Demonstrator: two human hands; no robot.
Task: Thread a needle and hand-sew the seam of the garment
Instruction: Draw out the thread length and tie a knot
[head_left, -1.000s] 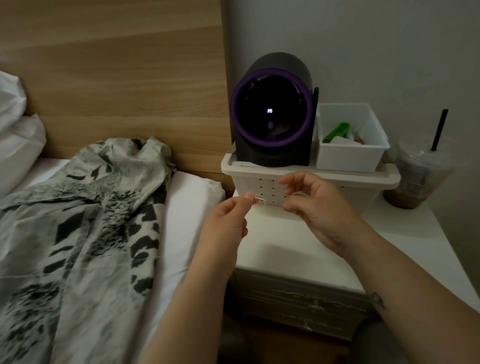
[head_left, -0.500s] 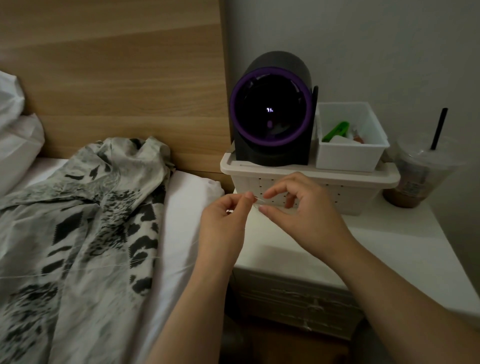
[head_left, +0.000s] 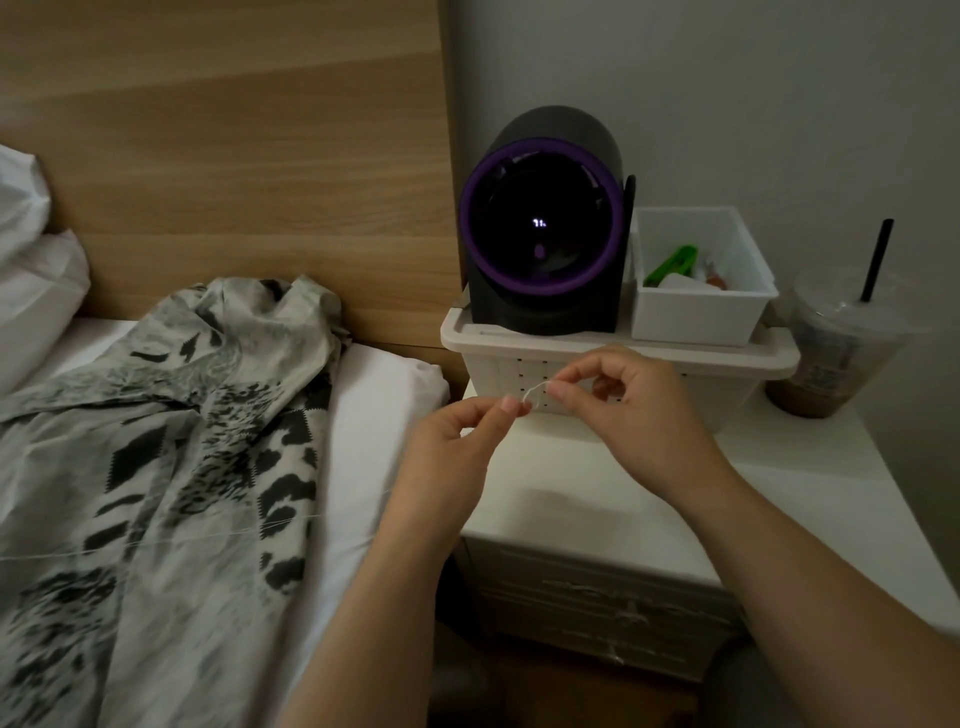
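1. Far left of the pinch, a white pillow (head_left: 36, 291) leans on the wooden headboard (head_left: 234, 156).
2. The garment (head_left: 171, 426), pale grey with black print, lies crumpled on the bed well left of both hands. A pale strand (head_left: 291, 519) crosses it; whether it joins the held thread cannot be told.
3. The left hand (head_left: 457, 447) closes thumb and forefinger narrowly on the thread (head_left: 535, 391), with the other fingers curled.
4. The thread arcs as a small white loop between the two pinches. Any needle is too small to make out.
5. The right hand (head_left: 634, 415) pinches the loop's other end just right of the left fingertips.
6. Just behind the grip, a perforated basket (head_left: 498, 371) stands on the nightstand (head_left: 597, 499). It carries a black purple-ringed device (head_left: 543, 228) and a white bin (head_left: 696, 317).
7. Well right of the grip stands a lidded drink cup (head_left: 831, 358) with a black straw.
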